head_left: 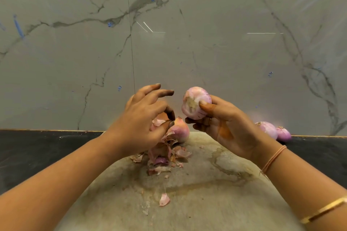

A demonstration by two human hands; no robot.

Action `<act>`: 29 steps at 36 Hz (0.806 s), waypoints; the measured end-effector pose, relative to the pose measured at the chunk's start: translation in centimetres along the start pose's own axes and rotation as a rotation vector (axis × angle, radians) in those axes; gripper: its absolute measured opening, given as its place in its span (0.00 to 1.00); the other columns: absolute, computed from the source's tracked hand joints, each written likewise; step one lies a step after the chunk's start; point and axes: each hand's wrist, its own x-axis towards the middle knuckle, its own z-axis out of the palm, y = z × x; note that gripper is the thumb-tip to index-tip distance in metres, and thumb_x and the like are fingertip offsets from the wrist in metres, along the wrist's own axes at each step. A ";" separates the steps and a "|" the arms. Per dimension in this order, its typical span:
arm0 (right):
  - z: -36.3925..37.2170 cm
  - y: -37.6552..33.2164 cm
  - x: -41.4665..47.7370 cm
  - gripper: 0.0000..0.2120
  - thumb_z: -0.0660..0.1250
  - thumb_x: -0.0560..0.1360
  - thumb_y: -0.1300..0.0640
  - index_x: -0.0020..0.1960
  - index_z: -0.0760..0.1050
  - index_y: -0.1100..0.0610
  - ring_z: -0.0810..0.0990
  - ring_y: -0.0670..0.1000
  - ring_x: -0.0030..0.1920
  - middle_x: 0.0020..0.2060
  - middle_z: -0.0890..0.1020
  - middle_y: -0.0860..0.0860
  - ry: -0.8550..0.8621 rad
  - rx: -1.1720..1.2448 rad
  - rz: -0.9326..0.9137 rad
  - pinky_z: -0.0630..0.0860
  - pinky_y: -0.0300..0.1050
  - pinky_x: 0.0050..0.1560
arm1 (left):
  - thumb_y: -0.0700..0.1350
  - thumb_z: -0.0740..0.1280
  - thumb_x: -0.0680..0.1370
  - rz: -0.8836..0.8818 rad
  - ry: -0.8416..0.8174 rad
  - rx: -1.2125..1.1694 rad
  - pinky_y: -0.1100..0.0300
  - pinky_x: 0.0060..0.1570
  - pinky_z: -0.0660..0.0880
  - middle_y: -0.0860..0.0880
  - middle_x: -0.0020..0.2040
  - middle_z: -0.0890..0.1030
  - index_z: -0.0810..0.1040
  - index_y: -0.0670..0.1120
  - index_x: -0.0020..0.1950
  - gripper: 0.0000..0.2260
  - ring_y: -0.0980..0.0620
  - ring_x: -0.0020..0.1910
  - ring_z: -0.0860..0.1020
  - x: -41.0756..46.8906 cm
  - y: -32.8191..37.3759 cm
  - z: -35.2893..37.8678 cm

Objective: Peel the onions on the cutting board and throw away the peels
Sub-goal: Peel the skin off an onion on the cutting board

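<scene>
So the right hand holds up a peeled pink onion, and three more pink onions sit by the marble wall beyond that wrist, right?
Not quite: the head view shows two pink onions by the grey marble wall, not three. The right hand does hold up the peeled pink onion.

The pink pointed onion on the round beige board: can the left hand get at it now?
Probably yes: the left hand is right at the pink onion, nothing between, though it pinches a dry peel.
</scene>
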 end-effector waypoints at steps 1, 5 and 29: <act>0.1 0.1 0.1 0.23 0.65 0.69 0.52 0.62 0.74 0.58 0.81 0.51 0.46 0.49 0.82 0.55 0.005 -0.040 -0.007 0.78 0.39 0.45 | 0.59 0.57 0.71 0.002 0.034 -0.011 0.55 0.68 0.53 0.61 0.68 0.66 0.75 0.58 0.50 0.12 0.60 0.73 0.52 0.0 0.1 -0.1; 0.2 0.4 0.0 0.20 0.72 0.71 0.58 0.61 0.73 0.49 0.82 0.51 0.52 0.55 0.81 0.53 0.019 -0.317 -0.081 0.78 0.40 0.48 | 0.57 0.61 0.73 -0.007 0.164 -0.075 0.62 0.68 0.54 0.58 0.67 0.70 0.74 0.57 0.53 0.11 0.55 0.73 0.59 0.3 0.4 -0.6; 0.7 -0.3 -0.6 0.27 0.71 0.72 0.65 0.67 0.69 0.47 0.78 0.53 0.60 0.63 0.76 0.50 -0.068 -0.606 -0.091 0.78 0.51 0.59 | 0.54 0.62 0.75 0.136 0.115 0.016 0.51 0.68 0.56 0.51 0.72 0.65 0.73 0.59 0.51 0.05 0.48 0.75 0.54 0.3 0.1 -0.4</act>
